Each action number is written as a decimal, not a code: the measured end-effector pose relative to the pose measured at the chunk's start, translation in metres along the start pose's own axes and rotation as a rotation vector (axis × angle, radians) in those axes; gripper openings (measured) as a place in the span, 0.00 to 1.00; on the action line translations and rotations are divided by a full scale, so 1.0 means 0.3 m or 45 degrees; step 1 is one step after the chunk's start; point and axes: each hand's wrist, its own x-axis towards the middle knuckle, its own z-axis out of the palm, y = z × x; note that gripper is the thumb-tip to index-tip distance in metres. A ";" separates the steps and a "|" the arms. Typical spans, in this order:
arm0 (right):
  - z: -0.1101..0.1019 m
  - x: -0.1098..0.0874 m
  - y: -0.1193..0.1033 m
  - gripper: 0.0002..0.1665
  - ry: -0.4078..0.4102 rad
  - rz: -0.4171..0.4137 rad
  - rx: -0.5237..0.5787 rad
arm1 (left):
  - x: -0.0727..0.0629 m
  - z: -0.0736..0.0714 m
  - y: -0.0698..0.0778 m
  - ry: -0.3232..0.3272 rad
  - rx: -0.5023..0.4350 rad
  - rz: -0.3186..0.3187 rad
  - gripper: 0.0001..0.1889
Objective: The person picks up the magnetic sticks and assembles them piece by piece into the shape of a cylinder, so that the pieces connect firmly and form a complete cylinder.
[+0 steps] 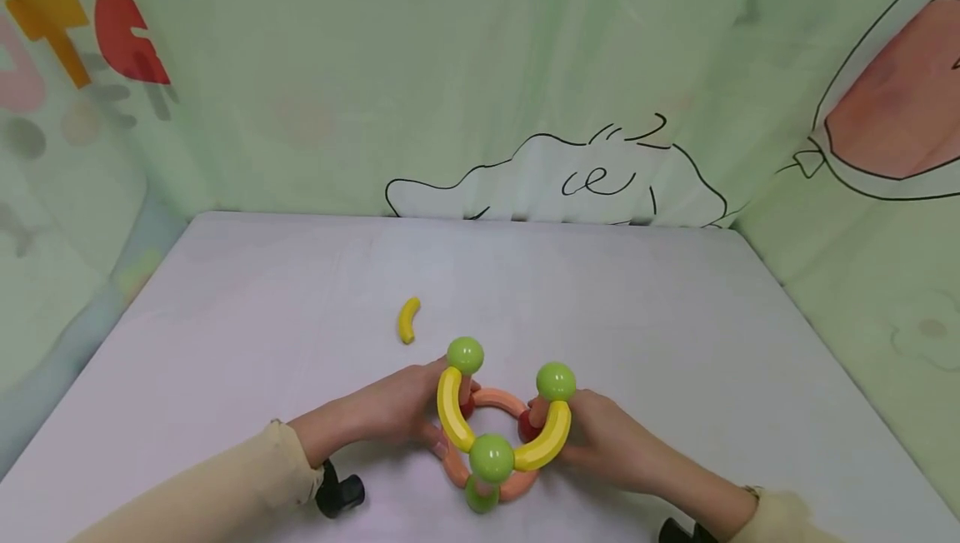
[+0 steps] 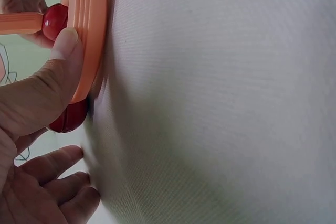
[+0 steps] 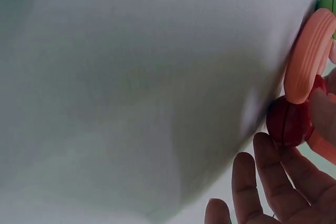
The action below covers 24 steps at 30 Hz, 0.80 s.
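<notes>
Low over the white table stands a ball-and-rod building toy, its orange curved rods (image 1: 498, 399) forming a ring with red and green balls. Two yellow curved rods (image 1: 452, 411) arch above the ring, joined at a green ball (image 1: 491, 458) and topped with green balls at their ends. My left hand (image 1: 408, 401) grips the left side, its thumb on an orange rod (image 2: 93, 35) near a red ball (image 2: 71, 116). On the right side, my right hand (image 1: 600, 439) pinches around a red ball (image 3: 289, 123); several fingers extend beside it.
A loose yellow curved rod (image 1: 406, 320) lies beyond my left hand on the white tabletop (image 1: 300, 276). Green printed curtains (image 1: 337, 68) surround the table at the back and sides. Black wrist devices (image 1: 341, 493) sit below my sleeves.
</notes>
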 end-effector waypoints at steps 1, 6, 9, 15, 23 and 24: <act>0.003 0.000 -0.002 0.14 0.006 0.006 -0.003 | -0.001 -0.001 0.000 0.002 -0.002 0.001 0.29; 0.010 0.001 -0.008 0.12 0.033 0.033 -0.024 | -0.001 0.002 -0.012 0.034 -0.017 -0.004 0.28; 0.013 -0.001 -0.010 0.12 0.040 0.052 -0.032 | -0.002 0.009 -0.020 0.061 -0.018 -0.029 0.26; 0.015 -0.008 -0.008 0.12 0.059 0.044 -0.047 | -0.029 0.034 -0.009 0.200 0.021 -0.041 0.19; 0.015 -0.015 -0.009 0.11 0.031 0.101 -0.047 | -0.054 0.068 0.025 0.296 0.083 -0.031 0.26; 0.016 -0.016 -0.009 0.11 0.027 0.113 -0.043 | -0.054 0.071 0.026 0.295 0.086 -0.027 0.27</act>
